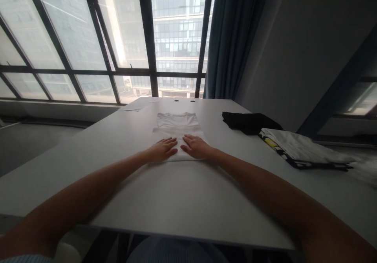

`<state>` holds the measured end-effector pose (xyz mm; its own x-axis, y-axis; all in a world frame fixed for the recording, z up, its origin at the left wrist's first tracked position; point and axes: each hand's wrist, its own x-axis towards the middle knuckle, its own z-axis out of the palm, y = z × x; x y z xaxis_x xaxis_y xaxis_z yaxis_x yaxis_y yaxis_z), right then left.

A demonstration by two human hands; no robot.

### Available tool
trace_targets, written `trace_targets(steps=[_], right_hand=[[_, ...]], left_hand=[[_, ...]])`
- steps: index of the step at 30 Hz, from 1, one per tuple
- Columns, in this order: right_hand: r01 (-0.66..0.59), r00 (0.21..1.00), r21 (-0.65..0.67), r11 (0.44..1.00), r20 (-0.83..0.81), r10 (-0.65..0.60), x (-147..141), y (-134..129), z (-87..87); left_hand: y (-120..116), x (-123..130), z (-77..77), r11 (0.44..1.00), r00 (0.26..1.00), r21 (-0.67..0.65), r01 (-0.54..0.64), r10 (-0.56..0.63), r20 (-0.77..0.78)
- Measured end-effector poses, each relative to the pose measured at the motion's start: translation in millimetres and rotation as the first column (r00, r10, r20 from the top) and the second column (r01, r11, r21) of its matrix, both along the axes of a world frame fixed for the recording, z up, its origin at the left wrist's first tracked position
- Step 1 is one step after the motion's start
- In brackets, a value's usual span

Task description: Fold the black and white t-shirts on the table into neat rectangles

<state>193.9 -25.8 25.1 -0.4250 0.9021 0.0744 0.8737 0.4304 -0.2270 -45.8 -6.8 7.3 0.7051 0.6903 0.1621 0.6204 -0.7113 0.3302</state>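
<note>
- Cloth (177, 121), between the surface's (176, 200) side edges: partly hidden under left hand (163, 149) and right hand (198, 147).
- Both: fingers straight, slightly parted, flat on it, gripping nothing.
- Pile (303, 147), right edge: end blurred.

Cloth (178, 131) on tbl (182, 200) under L hand (162, 149), R hand (196, 146); clothes (303, 147) to R; 2 discs (192, 101) behind, then window (179, 39).

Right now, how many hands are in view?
2: left hand on the left of the white cloth, right hand on its right. No others show.
</note>
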Motion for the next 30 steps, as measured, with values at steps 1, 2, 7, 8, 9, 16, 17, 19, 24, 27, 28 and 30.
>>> trace_targets(steps=[1,2,7,8,9,16,17,19,24,27,28,30], right_hand=[[0.006,1.000,-0.022,1.000,0.013,-0.006,2,-5,-3.9],[0.019,1.000,-0.038,0.999,0.023,-0.018,5,-9,-7.3],[0.085,0.995,-0.041,0.996,0.054,-0.083,26,-19,-13.6],[0.092,0.994,-0.044,0.995,0.062,-0.090,29,-20,-13.2],[0.097,0.993,-0.048,0.994,0.069,-0.094,31,-20,-12.3],[0.101,0.990,-0.063,0.993,0.103,-0.094,5,-16,-0.7],[0.074,0.993,-0.047,0.996,0.093,-0.069,-2,-16,-1.0],[0.022,0.997,-0.027,0.999,0.072,-0.020,-13,-18,-3.1],[-0.043,0.996,-0.080,0.996,0.078,0.049,-19,-14,-4.3],[-0.027,0.994,-0.088,0.996,0.102,0.036,-24,4,-1.9],[-0.014,0.994,-0.082,0.996,0.104,0.023,-27,12,-1.8],[0.015,0.995,-0.072,0.997,0.101,-0.007,-33,30,-3.0]], left_hand=[[-2,-2,-3.5,1.000,1.000,-0.011,-0.009,0.009,-0.015],[-3,-4,-5.9,1.000,0.999,-0.019,-0.021,0.020,-0.033],[1,-22,-4.9,0.990,0.983,-0.038,-0.132,0.126,-0.137],[3,-24,-3.7,0.986,0.978,-0.041,-0.159,0.152,-0.145],[4,-25,-2.7,0.982,0.973,-0.044,-0.185,0.176,-0.147],[-8,-1,-9.4,0.980,0.973,-0.006,-0.201,0.199,-0.119],[-12,3,-11.1,0.987,0.982,0.015,-0.157,0.158,-0.106],[-17,6,-12.7,0.994,0.988,0.039,-0.104,0.108,-0.112],[3,-3,-2.8,0.978,0.948,0.008,-0.210,0.206,-0.241],[26,4,1.6,0.961,0.917,0.016,-0.277,0.269,-0.295],[33,9,1.9,0.958,0.914,0.015,-0.285,0.276,-0.296],[45,17,1.3,0.958,0.921,0.010,-0.286,0.278,-0.272]])
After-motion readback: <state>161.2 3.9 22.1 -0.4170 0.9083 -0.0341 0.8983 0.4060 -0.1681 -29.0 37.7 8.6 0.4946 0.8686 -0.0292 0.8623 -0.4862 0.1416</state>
